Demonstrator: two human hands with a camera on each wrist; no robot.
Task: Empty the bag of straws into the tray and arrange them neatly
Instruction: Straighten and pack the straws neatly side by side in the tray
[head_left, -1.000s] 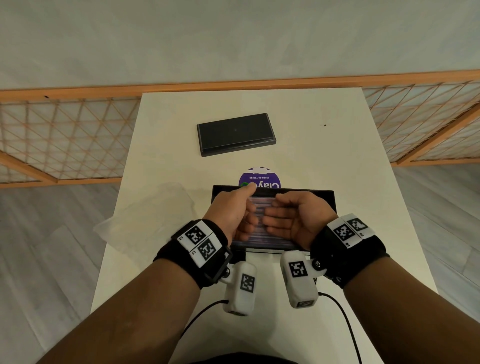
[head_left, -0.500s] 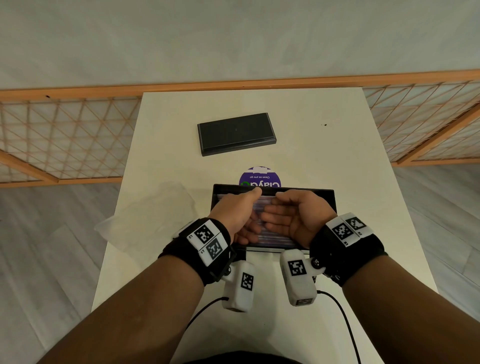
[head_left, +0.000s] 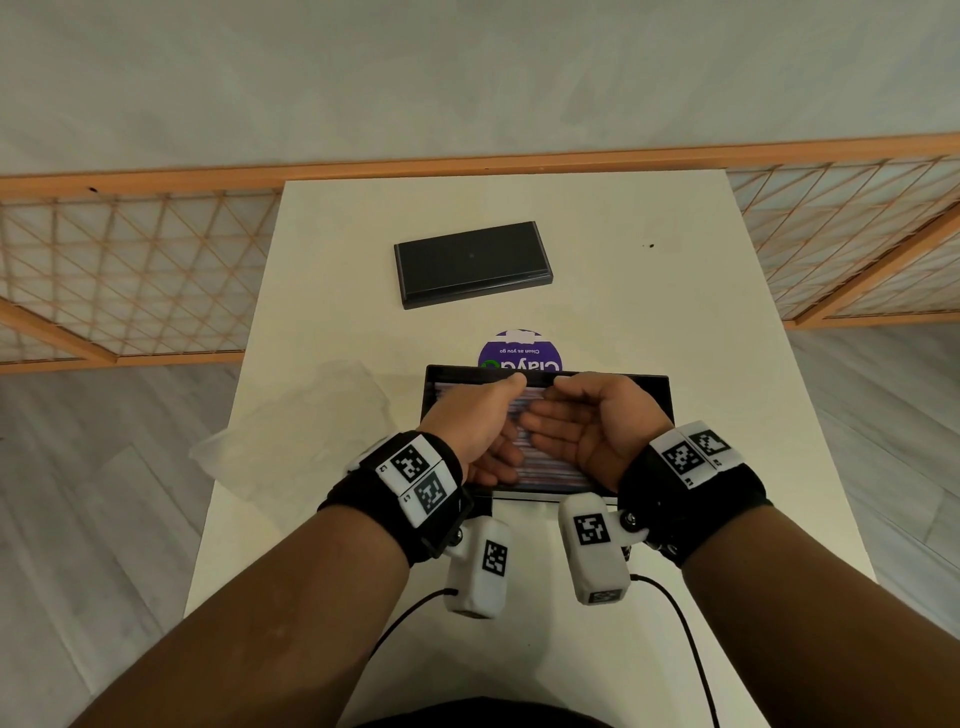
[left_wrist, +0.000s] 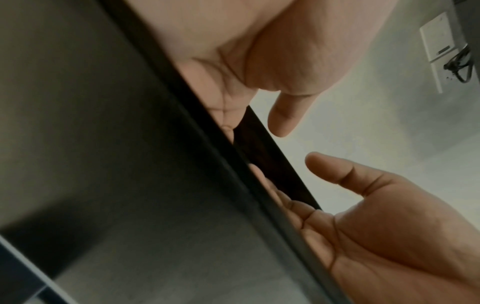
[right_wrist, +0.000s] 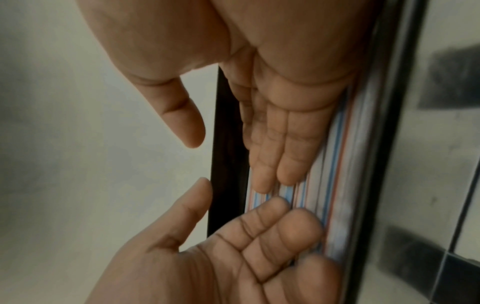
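- The left hand (head_left: 475, 423) lies flat inside the black tray (head_left: 658, 395), fingers straight and relaxed, gripping nothing; its palm faces the right hand.
- The right hand (head_left: 592, 423) lies just beside it in the tray, fingers likewise extended and clamped on nothing, palm turned toward the left one.
- The two hands' fingertips nearly meet over the middle of the tray, and their thumbs point toward the far rim.
- The striped straws (head_left: 545, 470) lie lengthwise in the tray, under and between both hands; the right wrist view shows the fingers (right_wrist: 283, 156) resting on blue- and red-striped straws (right_wrist: 335, 164).
- The empty clear bag (head_left: 306, 415) lies crumpled on the white table (head_left: 727, 322), to the outside of the left hand.
- A purple round sticker (head_left: 519, 351) sits just beyond the fingertips, past the tray's far rim.
- A black lid (head_left: 470, 262) lies farther out, well apart from both hands.
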